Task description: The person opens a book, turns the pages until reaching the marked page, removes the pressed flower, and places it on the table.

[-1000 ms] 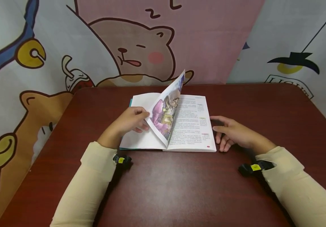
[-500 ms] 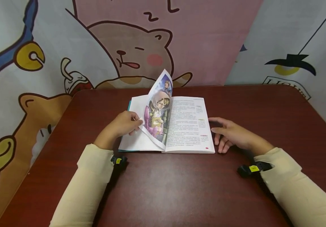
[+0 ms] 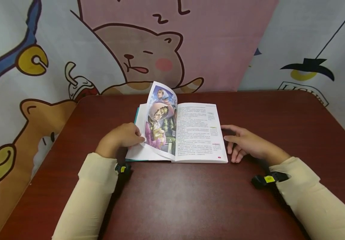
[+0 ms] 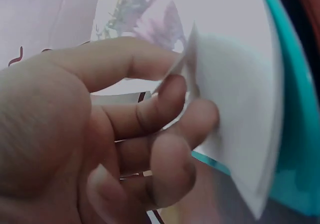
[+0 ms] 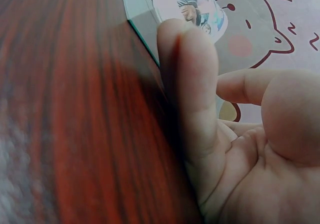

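Observation:
An open book point(image 3: 194, 133) with a teal cover lies on the table in the head view. One page point(image 3: 160, 120) with a colour picture of figures in headscarves stands raised and bowed over the left side. My left hand point(image 3: 121, 138) pinches this page by its lower left edge; the left wrist view shows the page's edge between the fingers point(image 4: 172, 96). To the right of the book my right hand point(image 3: 247, 143) rests on its side on the table, fingers loosely bent, fingertips at the book's right edge. Whether they touch the book I cannot tell.
The dark red-brown table point(image 3: 172, 200) reaches back to a cartoon-printed backdrop point(image 3: 214, 43). Each wrist carries a black strap camera point(image 3: 263, 180) with a yellow label, below the cream sleeves.
My left hand has moved left and toward me with the page, which has swung from near upright down to the left, showing more of its picture. My right hand has stayed put.

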### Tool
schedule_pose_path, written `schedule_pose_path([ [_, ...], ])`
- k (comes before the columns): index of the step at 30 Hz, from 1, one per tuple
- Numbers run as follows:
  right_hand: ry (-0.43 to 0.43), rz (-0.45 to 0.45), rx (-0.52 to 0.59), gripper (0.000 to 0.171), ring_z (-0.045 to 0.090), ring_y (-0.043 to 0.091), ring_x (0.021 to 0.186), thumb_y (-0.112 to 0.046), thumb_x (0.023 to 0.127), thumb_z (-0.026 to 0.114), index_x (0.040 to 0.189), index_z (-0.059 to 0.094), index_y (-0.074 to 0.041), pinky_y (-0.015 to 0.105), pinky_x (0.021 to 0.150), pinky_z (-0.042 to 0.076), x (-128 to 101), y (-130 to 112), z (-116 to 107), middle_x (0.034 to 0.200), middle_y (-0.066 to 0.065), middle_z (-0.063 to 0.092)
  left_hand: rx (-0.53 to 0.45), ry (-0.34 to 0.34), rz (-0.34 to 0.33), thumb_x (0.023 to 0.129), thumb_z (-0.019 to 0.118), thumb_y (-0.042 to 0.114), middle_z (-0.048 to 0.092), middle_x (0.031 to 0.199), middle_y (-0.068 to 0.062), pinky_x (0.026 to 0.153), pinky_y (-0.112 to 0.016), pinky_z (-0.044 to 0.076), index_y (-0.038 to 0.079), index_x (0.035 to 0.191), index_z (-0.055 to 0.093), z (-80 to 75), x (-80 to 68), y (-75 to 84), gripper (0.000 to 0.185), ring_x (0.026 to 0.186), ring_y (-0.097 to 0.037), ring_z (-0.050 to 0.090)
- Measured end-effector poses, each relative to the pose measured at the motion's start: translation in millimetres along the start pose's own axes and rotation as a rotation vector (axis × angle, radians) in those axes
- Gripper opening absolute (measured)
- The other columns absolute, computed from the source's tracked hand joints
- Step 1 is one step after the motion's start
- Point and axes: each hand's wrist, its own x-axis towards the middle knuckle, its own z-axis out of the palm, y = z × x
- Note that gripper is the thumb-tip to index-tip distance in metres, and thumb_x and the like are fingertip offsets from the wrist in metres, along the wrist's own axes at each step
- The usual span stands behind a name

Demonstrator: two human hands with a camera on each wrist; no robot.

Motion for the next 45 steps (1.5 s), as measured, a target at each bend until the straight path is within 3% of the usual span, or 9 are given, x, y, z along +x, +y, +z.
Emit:
schedule_pose_path([
  [6, -0.002, -0.002, 0.002, 0.063, 0.067, 0.024, 0.055, -0.022, 0.107, 0.043, 0.16, 0.01, -0.02, 0.04, 0.054, 0.058, 0.0, 0.9, 0.0, 0.076, 0.012, 0.06, 0.076, -0.024, -0.04, 0.089, 0.064, 0.029, 0.046, 0.051, 0.004, 0.049, -0.027, 0.04, 0.015, 0.057, 0.053, -0.4, -2.8, 0.7, 0.037, 0.053, -0.013, 0.051],
  [14, -0.006, 0.002, 0.004, 0.063, 0.067, 0.024, 0.055, -0.022, 0.107, 0.044, 0.16, 0.01, -0.02, 0.041, 0.054, 0.059, -0.6, 2.2, 1.1, 0.076, 0.012, 0.06, 0.16, -0.051, -0.076, 0.083, 0.067, 0.032, 0.05, 0.051, 0.004, 0.05, -0.029, 0.038, 0.017, 0.054, 0.051, 1.6, -4.9, 0.4, 0.037, 0.054, -0.014, 0.053],
  [21, 0.001, 0.005, -0.002, 0.063, 0.067, 0.024, 0.055, -0.022, 0.107, 0.044, 0.16, 0.011, -0.02, 0.041, 0.055, 0.059, -1.3, 0.9, 1.1, 0.077, 0.013, 0.06, 0.219, -0.002, -0.069, 0.077, 0.069, 0.032, 0.054, 0.057, 0.001, 0.062, -0.038, 0.038, 0.017, 0.06, 0.053, 2.7, -7.3, 4.3, 0.028, 0.06, -0.017, 0.055],
  [30, -0.005, 0.007, 0.004, 0.063, 0.068, 0.024, 0.055, -0.022, 0.107, 0.044, 0.16, 0.01, -0.02, 0.041, 0.055, 0.059, -0.3, 1.6, 1.0, 0.076, 0.013, 0.06, 0.246, 0.03, -0.038, 0.078, 0.068, 0.027, 0.053, 0.062, 0.001, 0.064, -0.04, 0.039, 0.016, 0.06, 0.052, 1.5, -12.6, 12.9, 0.026, 0.063, -0.019, 0.054],
  [33, -0.006, 0.007, 0.001, 0.063, 0.068, 0.024, 0.056, -0.022, 0.107, 0.044, 0.16, 0.01, -0.02, 0.041, 0.055, 0.059, -0.1, 1.4, 1.0, 0.077, 0.013, 0.06, 0.252, 0.045, -0.024, 0.078, 0.068, 0.024, 0.055, 0.067, 0.0, 0.065, -0.041, 0.04, 0.015, 0.068, 0.056, 1.1, -15.2, 16.7, 0.018, 0.068, -0.02, 0.054],
  [40, 0.001, 0.004, -0.013, 0.063, 0.068, 0.026, 0.056, -0.023, 0.107, 0.045, 0.16, 0.011, -0.02, 0.042, 0.055, 0.059, -0.4, -1.0, 0.1, 0.078, 0.014, 0.06, 0.292, 0.129, 0.038, 0.083, 0.073, 0.028, 0.067, 0.084, 0.0, 0.072, -0.048, 0.047, 0.018, 0.086, 0.064, -0.8, -23.9, 30.1, 0.014, 0.081, -0.021, 0.061],
  [45, 0.006, 0.007, -0.011, 0.063, 0.068, 0.027, 0.056, -0.022, 0.107, 0.044, 0.16, 0.01, -0.02, 0.042, 0.055, 0.059, 0.2, -1.3, -0.8, 0.077, 0.014, 0.06, 0.285, 0.251, 0.117, 0.09, 0.067, 0.027, 0.063, 0.075, 0.002, 0.063, -0.043, 0.045, 0.017, 0.093, 0.063, 3.7, -29.1, 46.1, 0.011, 0.068, -0.019, 0.058],
])
